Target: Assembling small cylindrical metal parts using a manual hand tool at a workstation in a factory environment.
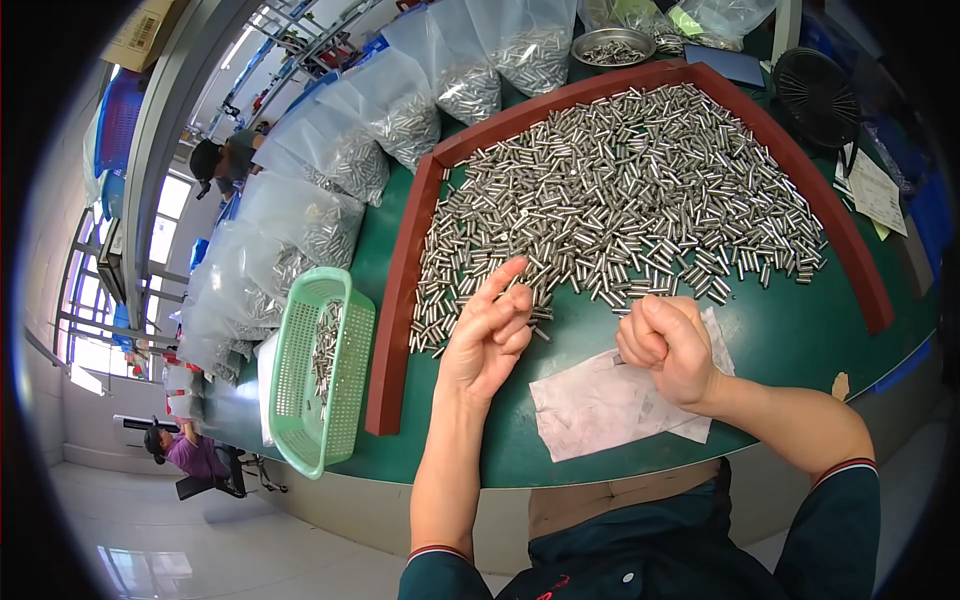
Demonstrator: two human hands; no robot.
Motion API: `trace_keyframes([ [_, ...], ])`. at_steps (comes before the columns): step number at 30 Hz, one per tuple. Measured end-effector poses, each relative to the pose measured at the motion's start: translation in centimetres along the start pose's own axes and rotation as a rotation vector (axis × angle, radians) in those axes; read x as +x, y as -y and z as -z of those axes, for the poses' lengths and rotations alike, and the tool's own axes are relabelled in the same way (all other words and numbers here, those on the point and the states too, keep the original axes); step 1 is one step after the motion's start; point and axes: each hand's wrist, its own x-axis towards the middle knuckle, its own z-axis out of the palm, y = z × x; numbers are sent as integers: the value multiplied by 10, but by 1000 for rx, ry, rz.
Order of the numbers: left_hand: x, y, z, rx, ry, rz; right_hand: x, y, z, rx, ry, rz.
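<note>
A large spread of small shiny metal pins point(610, 190) lies on the green tabletop. My left hand point(488, 335) is over the near edge of the pins, left of centre. Its index finger points up and away, and the other fingers curl in toward the palm. To the right, my right hand point(668, 350) is closed in a fist above a crumpled, smudged whitish cloth point(590, 405). Whatever either hand may hold is hidden by its fingers.
Dark red bars point(400, 310) frame the pins on the left, back and right. A green plastic basket point(345, 400) holds more pins. Filled clear bags point(400, 115) line the left and back. A metal bowl point(612, 48) and black fan point(817, 98) stand behind. Two other people are at left.
</note>
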Motion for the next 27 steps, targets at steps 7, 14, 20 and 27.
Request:
trace_keyframes([
  [7, 2, 4, -6, 425, -296, -169, 0, 0, 1, 0, 3, -7],
  [14, 10, 25, -18, 1838, -411, -432, 1, 0, 1, -12, 1, -7],
  [20, 6, 15, -11, 453, -138, -41, 0, 1, 2, -6, 6, -13],
  [27, 3, 13, 0, 108, -1, 55, -1, 1, 1, -12, 6, -7],
])
